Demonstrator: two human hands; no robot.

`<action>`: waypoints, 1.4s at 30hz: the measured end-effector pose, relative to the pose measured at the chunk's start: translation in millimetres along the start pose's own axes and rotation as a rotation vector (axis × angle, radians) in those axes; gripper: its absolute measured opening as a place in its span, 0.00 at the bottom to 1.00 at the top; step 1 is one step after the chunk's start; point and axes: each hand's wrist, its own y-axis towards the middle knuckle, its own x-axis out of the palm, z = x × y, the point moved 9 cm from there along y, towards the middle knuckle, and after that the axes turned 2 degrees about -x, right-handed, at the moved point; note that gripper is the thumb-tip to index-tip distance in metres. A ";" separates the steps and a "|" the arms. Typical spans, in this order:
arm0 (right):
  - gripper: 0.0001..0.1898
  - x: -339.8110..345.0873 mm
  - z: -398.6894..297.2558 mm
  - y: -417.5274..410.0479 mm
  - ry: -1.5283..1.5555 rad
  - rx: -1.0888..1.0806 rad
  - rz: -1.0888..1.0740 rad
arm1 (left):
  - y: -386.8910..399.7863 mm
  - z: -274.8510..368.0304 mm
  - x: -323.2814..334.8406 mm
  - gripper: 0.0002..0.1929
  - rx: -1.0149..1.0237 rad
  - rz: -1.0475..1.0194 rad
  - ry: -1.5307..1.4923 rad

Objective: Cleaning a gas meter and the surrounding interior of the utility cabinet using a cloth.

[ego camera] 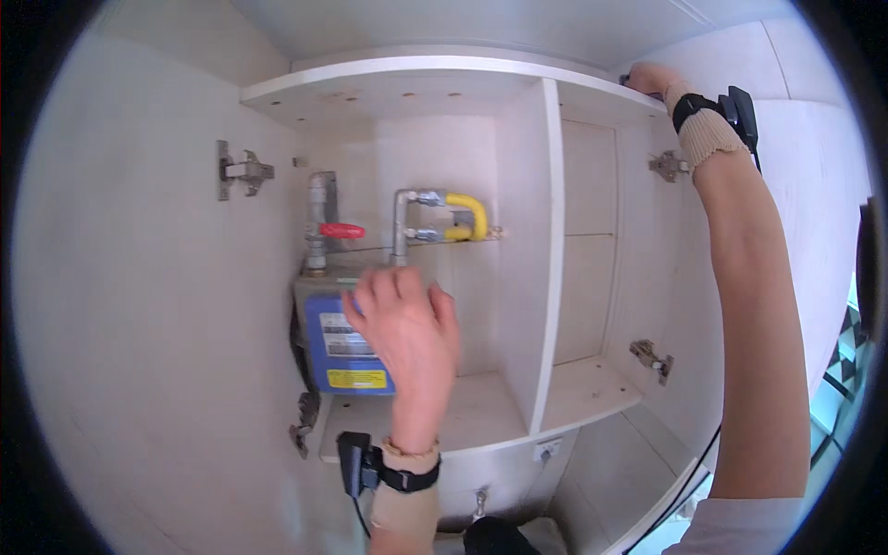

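My left hand (406,319) is raised before the upper right part of a blue-fronted gas meter (352,364), its fingers apart and curled, slightly blurred; I cannot tell whether it touches the meter. Above the meter stand a metal pipe with a red valve lever (342,230) and another pipe with a bent yellow hose (479,215). My right hand (649,78) reaches to the top board (416,66) of the white cabinet at its right corner. A small dark object (624,80) shows at its fingers, which are partly hidden.
An upright divider (553,257) splits the cabinet above its bottom shelf (479,413). Metal hinges (246,170) stick out on both sides, and open doors flank the cabinet. Below are a wall socket with a plug (547,451) and a tap (480,503).
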 end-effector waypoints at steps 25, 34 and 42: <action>0.26 -62.3 -115.9 -26.3 0.059 -0.208 0.003 | 64.3 -27.4 -72.6 0.12 0.138 0.252 0.125; 0.18 -145.0 -320.8 35.9 0.551 -0.299 0.027 | -1.9 -59.6 -89.7 0.22 0.003 0.065 0.222; 0.17 -232.4 -459.3 -11.6 0.426 -0.460 0.319 | -45.1 -97.1 -80.8 0.27 -0.120 -0.117 0.307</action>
